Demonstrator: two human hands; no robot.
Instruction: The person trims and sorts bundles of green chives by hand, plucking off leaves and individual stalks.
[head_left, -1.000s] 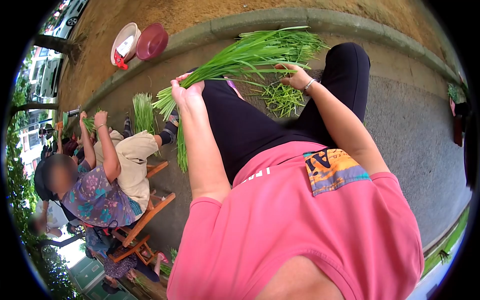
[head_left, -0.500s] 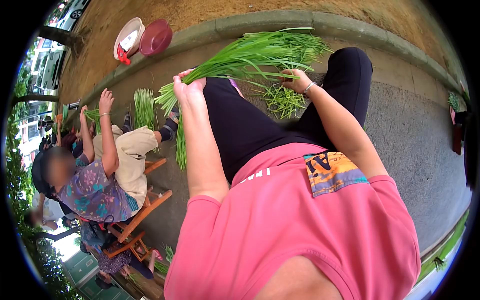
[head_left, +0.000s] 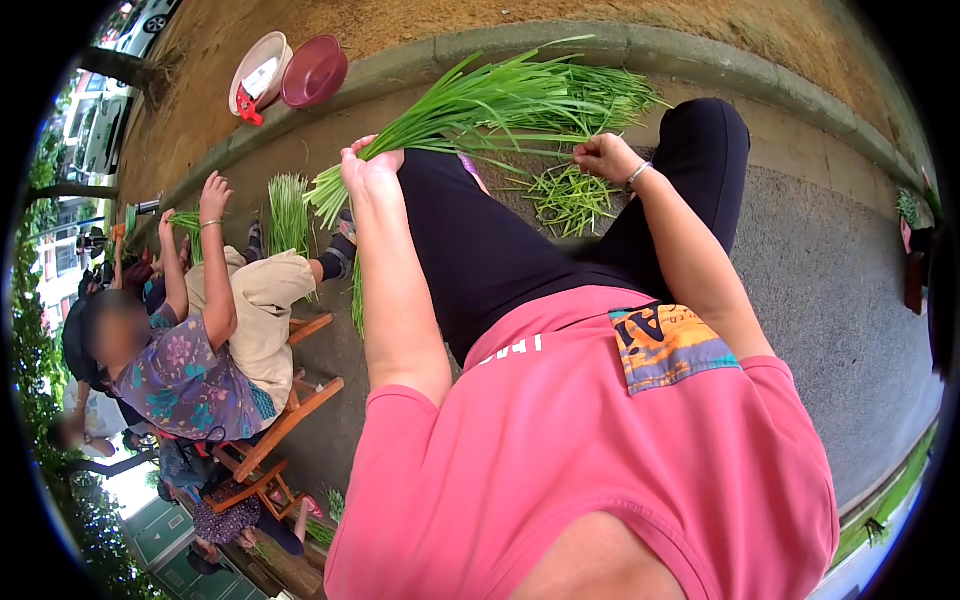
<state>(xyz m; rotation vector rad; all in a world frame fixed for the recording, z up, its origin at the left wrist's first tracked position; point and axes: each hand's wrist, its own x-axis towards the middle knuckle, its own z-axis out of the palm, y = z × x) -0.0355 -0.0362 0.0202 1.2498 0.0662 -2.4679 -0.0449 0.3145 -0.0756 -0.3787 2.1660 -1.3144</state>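
Note:
My left hand (head_left: pixel 371 172) is closed round a thick bunch of garlic chives (head_left: pixel 470 108), near the pale stem ends. Their long green leaves fan out to the right, over a pile of cut greens (head_left: pixel 607 95) on the ground. At the tips of the bunch, my right hand (head_left: pixel 608 158), with a bracelet at the wrist, pinches a chive leaf between thumb and fingers. Just below it, between my knees, lies a heap of short green trimmings (head_left: pixel 568 200). More chives (head_left: pixel 357 300) rest on the ground, partly behind my left forearm.
A pink basin (head_left: pixel 262 75) and a maroon basin (head_left: pixel 314 72) stand by the kerb (head_left: pixel 480 45). On the left a co-worker (head_left: pixel 190 370) sits on a wooden chair (head_left: pixel 290 425), beside another chive bundle (head_left: pixel 289 215). Other people sit farther back.
My right hand has shifted a little to the right, a leaf between its fingers. My left hand has moved slightly left and up with the bunch.

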